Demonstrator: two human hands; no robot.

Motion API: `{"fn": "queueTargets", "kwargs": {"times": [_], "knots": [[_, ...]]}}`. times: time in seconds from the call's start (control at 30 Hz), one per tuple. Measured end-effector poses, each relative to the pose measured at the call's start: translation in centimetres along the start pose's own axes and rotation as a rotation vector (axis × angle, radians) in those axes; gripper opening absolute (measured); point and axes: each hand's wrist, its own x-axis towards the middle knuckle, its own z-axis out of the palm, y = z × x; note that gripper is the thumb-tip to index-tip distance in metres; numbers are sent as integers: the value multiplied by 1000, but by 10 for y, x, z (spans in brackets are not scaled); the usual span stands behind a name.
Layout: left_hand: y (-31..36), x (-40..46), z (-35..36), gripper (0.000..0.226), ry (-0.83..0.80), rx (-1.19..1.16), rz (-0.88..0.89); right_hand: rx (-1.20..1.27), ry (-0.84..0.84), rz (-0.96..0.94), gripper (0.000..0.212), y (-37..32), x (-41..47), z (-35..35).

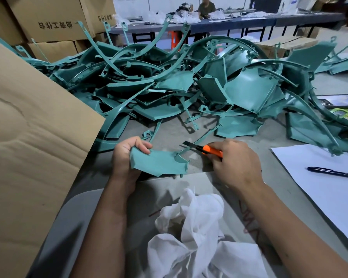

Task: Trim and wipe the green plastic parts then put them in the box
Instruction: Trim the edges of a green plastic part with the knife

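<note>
My left hand (127, 155) grips the left end of a flat, curved green plastic part (159, 162) held just above the table's near edge. My right hand (232, 159) holds an orange utility knife (211, 150), its black blade tip pointing left over the part's far right corner, where a thin green runner sticks out. A big heap of green plastic parts (189, 87) covers the table behind. A crumpled white cloth (195, 227) lies in my lap. The cardboard box flap (32, 147) stands at my left.
A white sheet of paper (319, 177) with a dark pen (333, 172) lies at the right. A phone (339, 101) sits at the heap's right edge. Stacked cartons (48, 23) stand at the back left. A person sits at a far table (207, 7).
</note>
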Motion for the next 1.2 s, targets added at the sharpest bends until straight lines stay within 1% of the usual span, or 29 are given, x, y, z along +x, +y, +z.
{"fn": "queueTargets", "kwargs": {"times": [0.17,0.3,0.37,0.5,0.6,0.73,0.77,0.83,0.93,1.03,1.13,1.2], "knots": [[1,-2,-1,22,-12,21,5,-16,-9,19,16,3,1,1],[7,-3,-6,24,-2,31,41,-30,11,184,16,23,8,-8],[8,-5,-4,27,-19,55,84,-57,48,223,17,27,8,-10],[8,-9,4,30,-28,99,194,-92,156,187,16,16,5,-4],[2,-8,5,26,-23,147,288,-93,200,188,22,16,6,-2],[-5,-9,7,14,-48,276,431,-80,245,165,26,18,5,0],[-6,-9,7,17,-43,274,441,-77,252,158,26,18,5,0],[-9,-7,8,23,-37,265,453,-86,229,162,27,16,5,0],[-11,-5,9,23,-53,249,440,-171,127,183,24,12,5,1],[-12,-5,10,23,-53,283,472,-242,42,182,25,8,4,1],[-12,-7,10,13,-57,321,514,-272,2,183,24,7,4,-2],[-12,-8,10,6,-63,350,546,-257,-22,174,27,7,3,-4]]}}
